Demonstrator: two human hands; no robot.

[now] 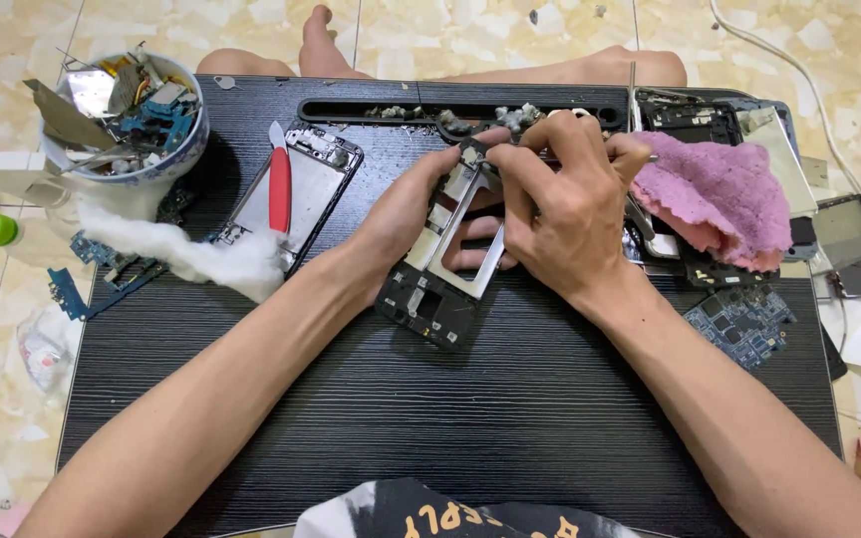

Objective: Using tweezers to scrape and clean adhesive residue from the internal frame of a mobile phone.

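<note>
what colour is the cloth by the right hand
Pink, a fuzzy cloth lying just beside the right hand; shows best in the head view.

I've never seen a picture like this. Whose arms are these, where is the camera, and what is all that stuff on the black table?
There is no machine here: the arms belong to a person, and the camera sits on their head, looking down. The left hand holds a stripped phone frame tilted above the black table, while the right hand works at the frame's top end; any tool in it is too hidden to make out. To the left lie another opened phone with a red pry tool on it, white cotton and a bowl of scrap parts. To the right are a pink cloth and a blue circuit board.
</note>
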